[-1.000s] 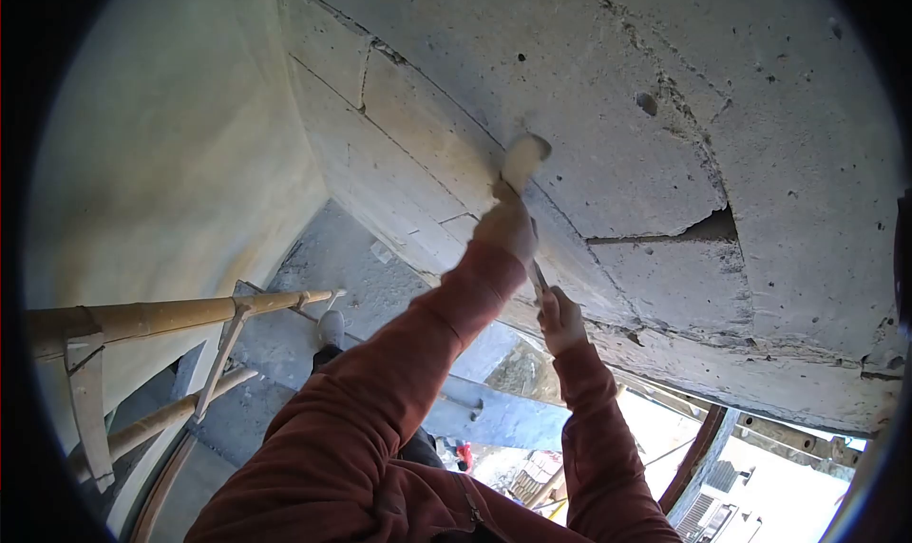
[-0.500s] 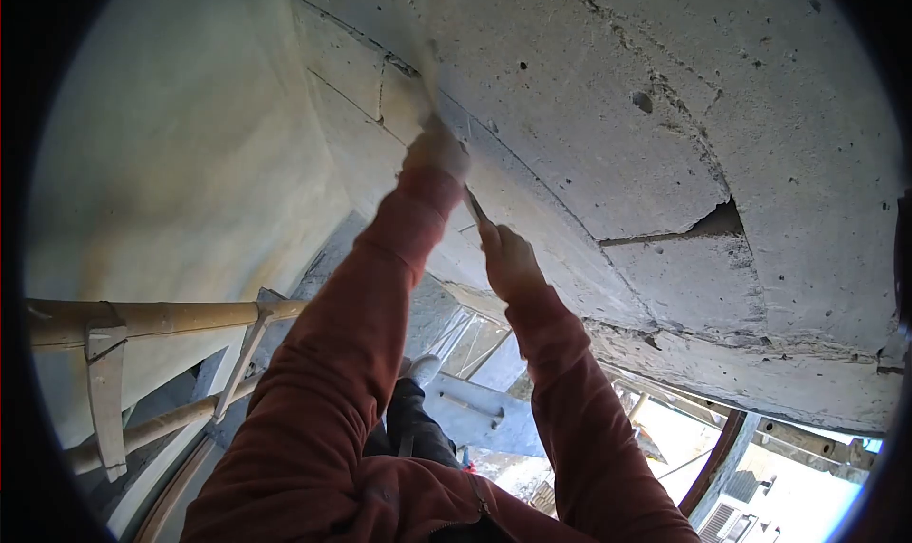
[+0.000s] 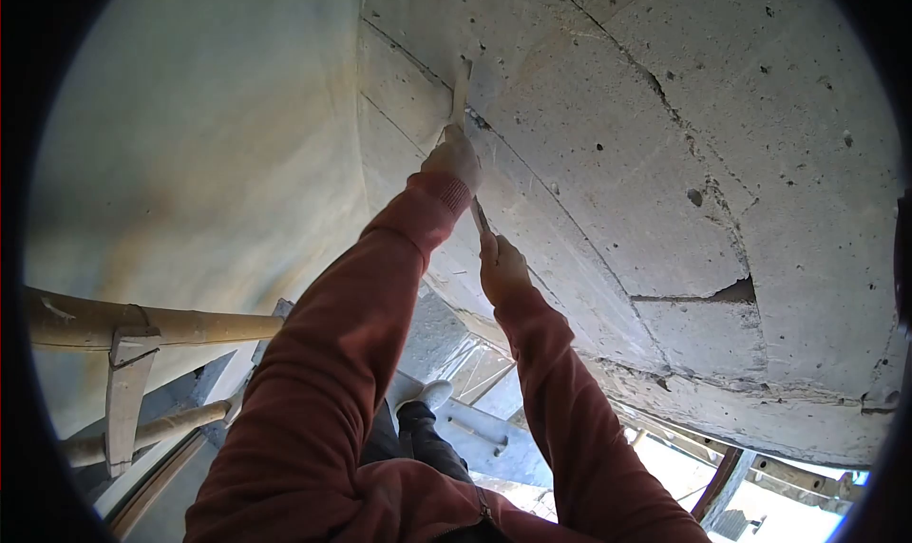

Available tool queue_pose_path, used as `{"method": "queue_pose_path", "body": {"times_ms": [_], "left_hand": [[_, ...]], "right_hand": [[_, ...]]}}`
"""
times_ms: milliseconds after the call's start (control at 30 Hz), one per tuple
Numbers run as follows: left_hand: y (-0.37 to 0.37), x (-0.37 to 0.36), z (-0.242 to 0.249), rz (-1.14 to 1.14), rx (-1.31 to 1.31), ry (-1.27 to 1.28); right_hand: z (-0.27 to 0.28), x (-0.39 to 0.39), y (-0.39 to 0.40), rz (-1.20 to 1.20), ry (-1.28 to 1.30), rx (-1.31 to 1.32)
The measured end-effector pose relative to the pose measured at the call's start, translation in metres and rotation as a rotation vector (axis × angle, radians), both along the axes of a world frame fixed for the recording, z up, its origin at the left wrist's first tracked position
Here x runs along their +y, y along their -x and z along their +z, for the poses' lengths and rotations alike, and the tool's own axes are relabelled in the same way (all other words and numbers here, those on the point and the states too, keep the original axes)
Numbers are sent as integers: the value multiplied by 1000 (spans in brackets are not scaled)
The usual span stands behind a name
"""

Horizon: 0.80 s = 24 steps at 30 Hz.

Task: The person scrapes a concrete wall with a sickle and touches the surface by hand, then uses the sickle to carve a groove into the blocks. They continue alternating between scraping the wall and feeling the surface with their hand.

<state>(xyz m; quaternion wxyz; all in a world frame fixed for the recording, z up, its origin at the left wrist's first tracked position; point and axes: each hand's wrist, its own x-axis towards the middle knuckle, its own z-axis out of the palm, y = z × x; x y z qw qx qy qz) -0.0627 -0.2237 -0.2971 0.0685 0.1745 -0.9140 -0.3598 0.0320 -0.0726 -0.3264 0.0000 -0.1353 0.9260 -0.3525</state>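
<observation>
Both arms, in rust-red sleeves, reach up to a rough concrete surface point(image 3: 665, 115). My left hand point(image 3: 454, 158) grips the upper part of a long-handled tool point(image 3: 462, 92) whose pale blade end presses on a joint line in the concrete. Lower down, my right hand point(image 3: 501, 267) holds the same handle where it shows between the two hands. The tool's blade lies flat against the concrete near the corner with the smooth wall.
A smooth plastered wall point(image 3: 209, 134) fills the left. Bamboo scaffold poles point(image 3: 142, 324) with a wooden cleat cross lower left. A broken notch point(image 3: 731, 294) and cracks mark the concrete at right. My shoe point(image 3: 432, 393) stands on a grey plank far below; open drop beneath.
Both hands and the tool swept from the middle of the concrete up and left along the joint toward the wall corner. The view shifted, so the notch now sits lower right.
</observation>
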Motion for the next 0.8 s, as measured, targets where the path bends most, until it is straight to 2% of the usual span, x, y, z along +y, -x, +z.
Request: {"method": "queue_pose_path", "body": {"times_ms": [100, 167, 200, 233, 267, 300, 367, 400, 433, 500, 567, 633, 700, 733, 767, 800], "left_hand": [[-6, -4, -1, -41, -36, 62], [-38, 13, -13, -146, -33, 63], [-58, 20, -16, -238, 14, 60], [-76, 21, -15, -454, -134, -26], [-89, 17, -6, -576, -207, -73], [-96, 10, 3, -697, -282, -118], [-73, -7, -52, -450, 215, -262], [-48, -21, -52, -350, 306, -313], [-30, -28, -28, -262, 377, -291], [8, -37, 9, -258, 551, -234], [38, -25, -5, -190, 600, -337], [33, 3, -33, -168, 494, -444], [3, 38, -79, -186, 306, -558], [-20, 54, -99, -235, 160, -603], [-39, 60, -126, -439, -219, -556], [-58, 65, -153, -705, -572, -431]], "right_hand": [[-13, -15, -4, -55, 102, 77], [-7, -4, -41, -204, 195, -407], [-14, 9, -65, -227, 224, -470], [-22, 23, -94, -249, 251, -533], [7, 36, -119, -387, 438, -872], [17, 52, -146, -425, 479, -953], [8, 98, -205, -445, 300, -1028], [8, 118, -234, -456, 232, -1083], [8, 136, -264, -470, 163, -1143], [8, 158, -320, -593, 171, -1287], [12, 167, -359, -676, 198, -1323], [18, 161, -390, -755, 232, -1358], [24, 149, -397, -702, 75, -1277], [21, 144, -400, -682, 19, -1324], [5, 145, -413, -700, 34, -1327], [-24, 149, -432, -617, 14, -1347]]}}
